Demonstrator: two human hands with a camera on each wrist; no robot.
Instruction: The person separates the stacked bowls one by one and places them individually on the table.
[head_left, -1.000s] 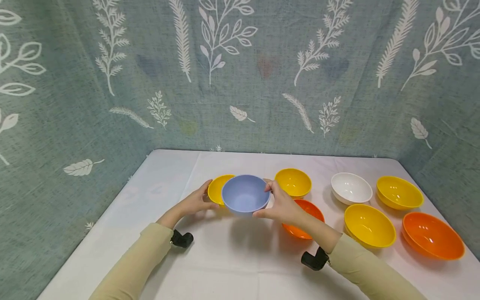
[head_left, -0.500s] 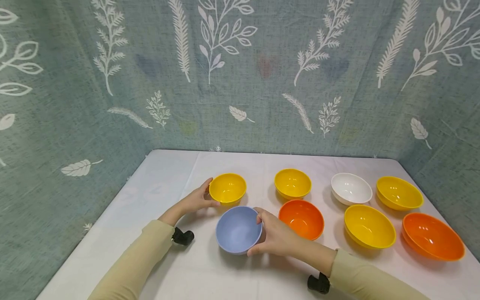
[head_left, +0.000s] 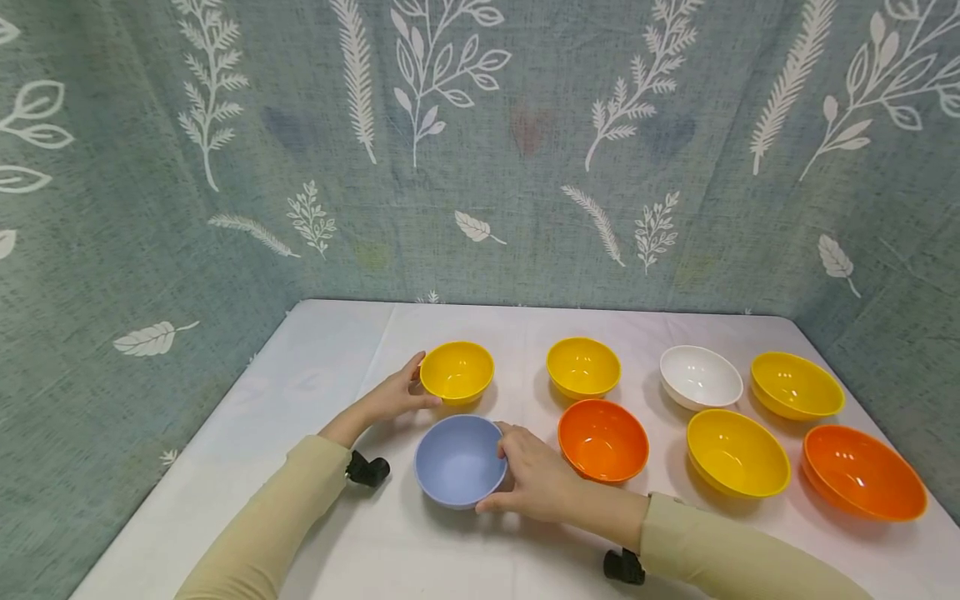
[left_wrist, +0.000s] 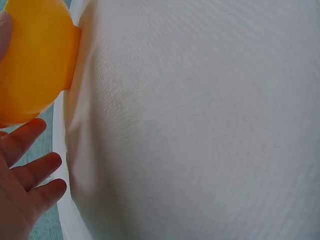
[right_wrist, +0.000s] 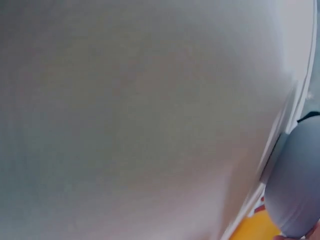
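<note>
At the table's middle, my right hand (head_left: 536,479) holds a blue bowl (head_left: 459,461) by its right side, thumb near the front and fingers at the rim. The bowl sits upright on the white cloth. Just behind it is a small yellow bowl (head_left: 457,372), gripped at its left side by my left hand (head_left: 390,397). In the left wrist view, the thumb and index finger lie against the yellow bowl (left_wrist: 37,60) while the other fingers spread below it. The right wrist view catches the blue bowl's outer wall (right_wrist: 295,180), with part of the yellow bowl (right_wrist: 257,227) beyond.
Right of my hands stand another yellow bowl (head_left: 583,367) and an orange bowl (head_left: 603,440). Farther right are a white bowl (head_left: 701,377), two larger yellow bowls (head_left: 797,385) (head_left: 738,452) and a large orange bowl (head_left: 864,472). Patterned curtain (head_left: 480,150) surrounds the white table (head_left: 420,558).
My right hand has brought the blue bowl from in front of the yellow one down toward me and a little left. My left hand stays at the small yellow bowl, which has shifted slightly.
</note>
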